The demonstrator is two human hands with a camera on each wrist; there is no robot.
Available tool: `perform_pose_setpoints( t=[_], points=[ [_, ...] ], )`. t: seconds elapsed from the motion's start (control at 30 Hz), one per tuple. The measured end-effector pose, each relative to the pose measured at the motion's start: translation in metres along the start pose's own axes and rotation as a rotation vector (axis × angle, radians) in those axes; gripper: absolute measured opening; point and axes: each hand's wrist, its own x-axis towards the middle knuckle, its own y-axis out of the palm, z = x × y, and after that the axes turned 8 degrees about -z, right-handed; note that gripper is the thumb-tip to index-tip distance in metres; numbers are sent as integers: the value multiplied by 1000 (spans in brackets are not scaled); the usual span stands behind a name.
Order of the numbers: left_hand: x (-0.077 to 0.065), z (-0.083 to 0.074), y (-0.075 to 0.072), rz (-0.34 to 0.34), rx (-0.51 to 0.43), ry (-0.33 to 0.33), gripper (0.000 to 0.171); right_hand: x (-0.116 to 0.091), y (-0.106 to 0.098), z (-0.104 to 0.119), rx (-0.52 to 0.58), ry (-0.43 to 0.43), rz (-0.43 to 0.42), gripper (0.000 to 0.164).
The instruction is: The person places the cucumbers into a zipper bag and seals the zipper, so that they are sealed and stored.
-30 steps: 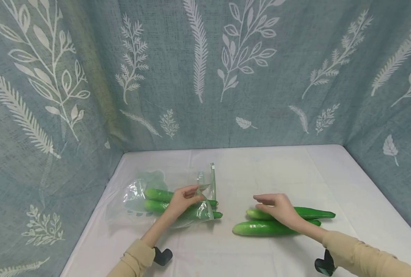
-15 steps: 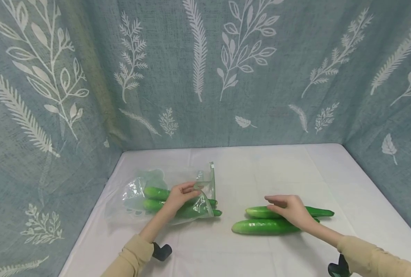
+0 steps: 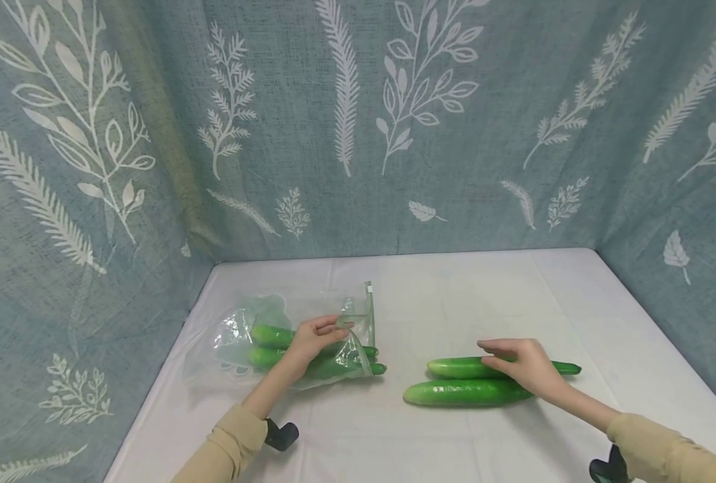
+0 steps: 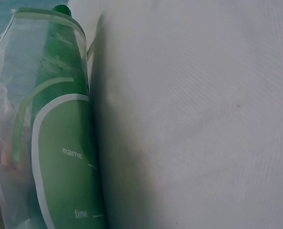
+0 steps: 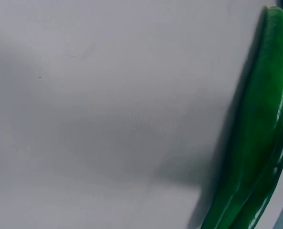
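On the left of the table lies a clear zip bag with green print. Inside it are green cucumbers, their dark ends reaching the bag's mouth. My left hand pinches the bag's near edge at the mouth and holds it raised. The words "name" and "time" show on the bag's label in the left wrist view. My right hand hovers with loosely extended fingers over two cucumbers, a far one and a near one, lying side by side. The right wrist view shows a cucumber along its right edge.
A white cloth covers the table. Blue-green curtains with white leaf prints stand at the back and both sides. Dark wrist mounts hang beneath both sleeves.
My right hand has moved to the right above the two loose cucumbers, uncovering more of their left parts. My left hand keeps its pinch on the bag, nearly still.
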Motion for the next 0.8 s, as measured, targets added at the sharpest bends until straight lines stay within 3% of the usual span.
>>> perform_pose_setpoints(
  t=[0.33, 0.8],
  points=[
    [0, 2, -1, 21, -1, 10, 44, -2, -19, -12, -26, 69, 35, 34],
    [-1, 1, -3, 41, -10, 18, 45, -4, -59, -35, -93, 101, 11, 34]
  ],
)
